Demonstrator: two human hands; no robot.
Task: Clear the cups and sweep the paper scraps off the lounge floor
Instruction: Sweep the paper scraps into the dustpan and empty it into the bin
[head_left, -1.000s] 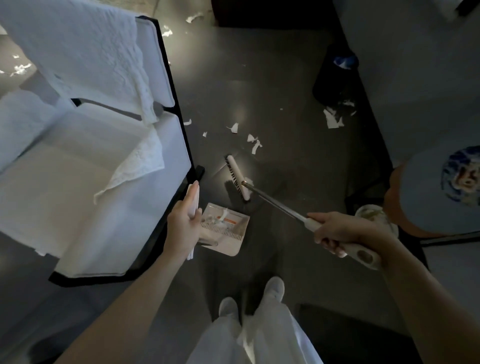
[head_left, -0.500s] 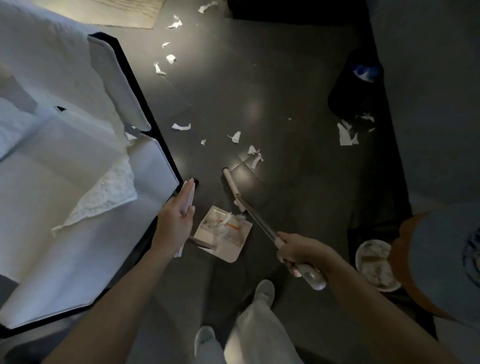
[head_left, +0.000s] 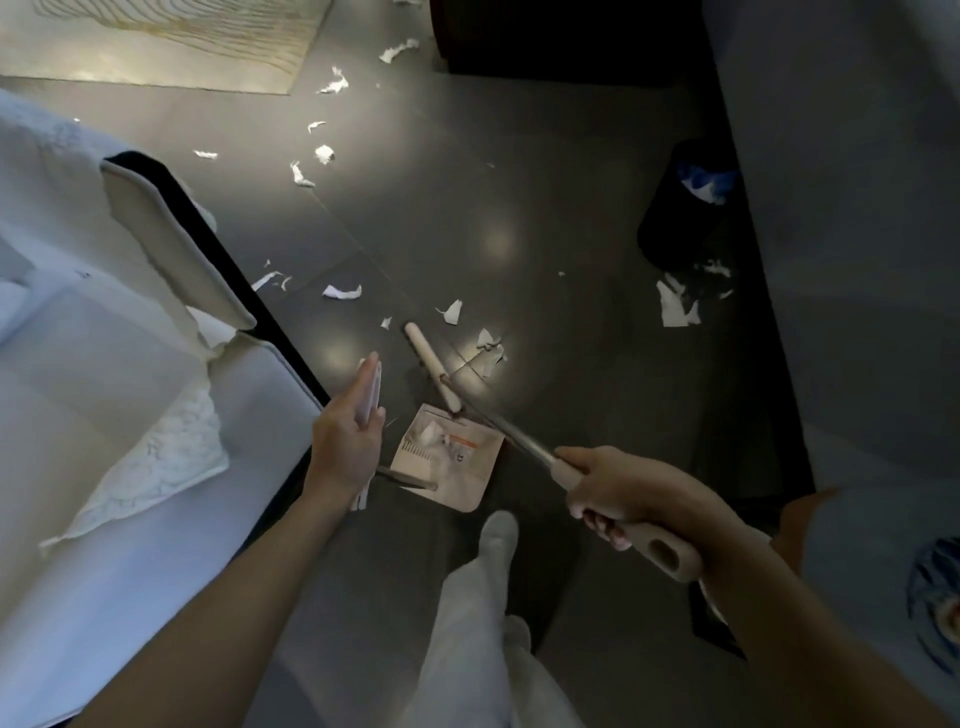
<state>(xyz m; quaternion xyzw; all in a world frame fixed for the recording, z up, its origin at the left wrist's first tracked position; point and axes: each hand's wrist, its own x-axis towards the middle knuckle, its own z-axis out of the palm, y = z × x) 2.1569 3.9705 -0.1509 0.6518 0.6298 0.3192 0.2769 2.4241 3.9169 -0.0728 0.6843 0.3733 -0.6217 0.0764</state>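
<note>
Right hand (head_left: 621, 491): fingers curled tight round broom (head_left: 430, 359) handle.
Left hand (head_left: 344, 441): fingers together along dustpan (head_left: 467, 470) handle, thumb pinching.
Paper scraps (head_left: 429, 432): in pan, below both hands.

Glossy dark floor (head_left: 519, 197), metal broom shaft (head_left: 511, 434), torn paper scraps (head_left: 343, 292).
</note>
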